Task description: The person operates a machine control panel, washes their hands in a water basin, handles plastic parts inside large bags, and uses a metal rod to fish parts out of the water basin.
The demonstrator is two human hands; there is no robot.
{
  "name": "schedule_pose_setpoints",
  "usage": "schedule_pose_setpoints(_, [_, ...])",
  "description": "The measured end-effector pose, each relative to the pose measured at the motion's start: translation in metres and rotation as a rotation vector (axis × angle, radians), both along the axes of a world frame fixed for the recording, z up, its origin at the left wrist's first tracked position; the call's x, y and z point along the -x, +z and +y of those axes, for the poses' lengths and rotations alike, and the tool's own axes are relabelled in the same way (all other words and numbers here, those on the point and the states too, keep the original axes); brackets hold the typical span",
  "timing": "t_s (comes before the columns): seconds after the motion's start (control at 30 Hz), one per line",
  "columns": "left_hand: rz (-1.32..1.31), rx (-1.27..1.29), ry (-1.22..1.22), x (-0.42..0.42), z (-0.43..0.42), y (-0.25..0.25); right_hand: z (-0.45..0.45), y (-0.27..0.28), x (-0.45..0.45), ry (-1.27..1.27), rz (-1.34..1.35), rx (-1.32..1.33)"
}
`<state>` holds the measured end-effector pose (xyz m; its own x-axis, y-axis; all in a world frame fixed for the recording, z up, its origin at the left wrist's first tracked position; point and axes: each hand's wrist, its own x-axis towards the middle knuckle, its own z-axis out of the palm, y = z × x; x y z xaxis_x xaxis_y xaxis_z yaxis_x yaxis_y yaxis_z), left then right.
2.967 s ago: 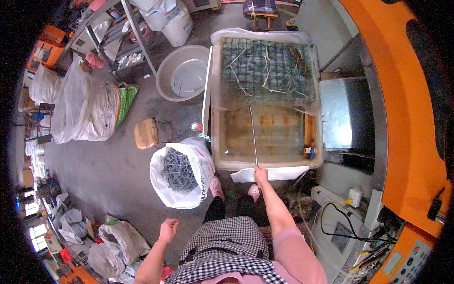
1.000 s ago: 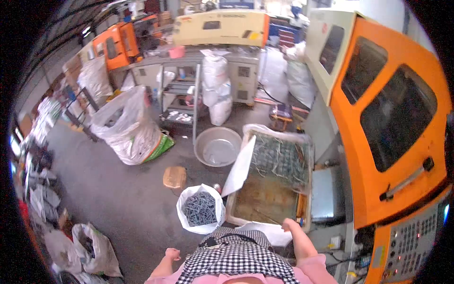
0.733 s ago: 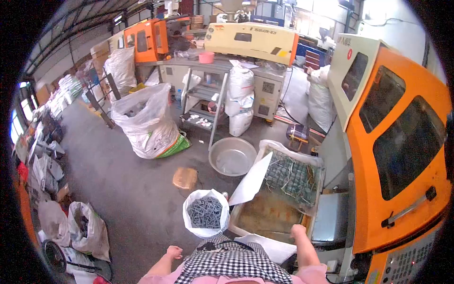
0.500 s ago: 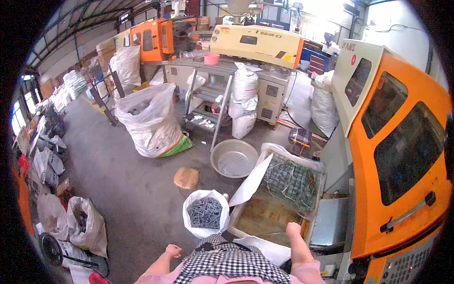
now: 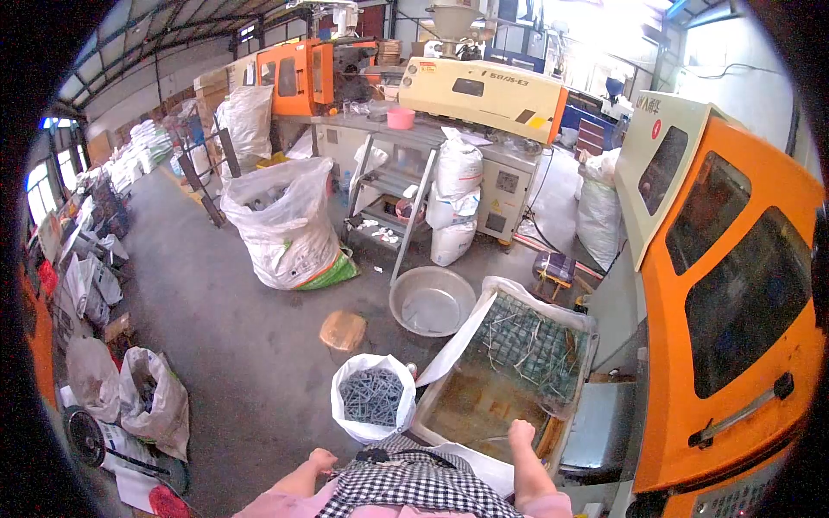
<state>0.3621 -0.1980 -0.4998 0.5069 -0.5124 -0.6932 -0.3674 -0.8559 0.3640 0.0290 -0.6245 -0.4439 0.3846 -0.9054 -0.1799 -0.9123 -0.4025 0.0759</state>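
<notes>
The right hand (image 5: 522,433) is clenched over the near end of a rectangular tub (image 5: 420,421), knuckles up. A thin rod (image 5: 498,439) shows only faintly at the fist's left, over the murky water (image 5: 479,404) at the tub's near end; it seems to run into the curled fingers, but the picture is too blurred to tell how they grip it. Green mesh (image 5: 528,345) with pale strands across it fills the far part of the tub, well apart from the fingers. One white sheet (image 5: 458,345) slants along the tub's left side, and another (image 5: 488,469) lies at its near edge, between the tub and the checkered apron (image 5: 406,488).

The left hand (image 5: 322,460) hangs beside the apron with its fingers curled loosely in; whether anything is inside them cannot be told. It is near an open white sack (image 5: 347,422) holding gray plastic pieces (image 5: 371,395), but does not touch it. The sack stands upright just left of the tub.

Beyond the sack are a low stool (image 5: 343,331) and a wide round metal basin (image 5: 432,311). Farther off, a large translucent bag (image 5: 285,224) stands on the floor, left of a step ladder (image 5: 416,211). To the right rises a machine with an orange door (image 5: 669,414).
</notes>
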Motion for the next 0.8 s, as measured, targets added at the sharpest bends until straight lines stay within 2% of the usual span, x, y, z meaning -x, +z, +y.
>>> schedule_pose_setpoints(0.07, [-0.200,-0.097,-0.270,-0.005,-0.013,-0.021,0.000,-0.004,-0.004,0.000,-0.025,0.002])
schedule_pose_setpoints(0.1, [-0.199,-0.097,-0.271,-0.010,-0.018,-0.037,0.000,-0.006,-0.006,-0.002,-0.024,0.006])
schedule_pose_setpoints(0.17, [-0.078,-0.017,-0.168,-0.022,-0.026,-0.057,-0.001,-0.010,-0.009,-0.003,-0.021,0.008])
schedule_pose_setpoints(0.3, [-0.113,0.003,-0.167,-0.015,-0.056,-0.005,0.002,-0.001,-0.008,0.006,-0.032,0.004])
schedule_pose_setpoints(0.37, [-0.028,0.035,-0.031,-0.012,-0.062,0.000,0.004,0.005,-0.004,-0.020,-0.022,-0.010])
schedule_pose_setpoints(0.5, [-0.060,0.105,-0.009,-0.014,-0.056,-0.016,0.008,0.007,0.008,-0.030,-0.043,0.016])
schedule_pose_setpoints(0.57, [-0.367,-0.031,-0.603,-0.021,-0.050,-0.035,0.011,0.009,0.008,-0.027,-0.050,0.021])
schedule_pose_setpoints(0.6, [-0.368,-0.030,-0.607,-0.022,-0.050,-0.035,0.012,0.009,0.008,-0.020,-0.054,0.026])
schedule_pose_setpoints(0.67, [-0.099,-0.192,-0.278,-0.019,-0.047,-0.026,0.014,0.010,0.003,-0.011,-0.052,0.004])
schedule_pose_setpoints(0.8, [-0.082,-0.048,-0.250,-0.019,-0.029,-0.023,0.020,0.004,-0.011,0.042,-0.041,-0.017])
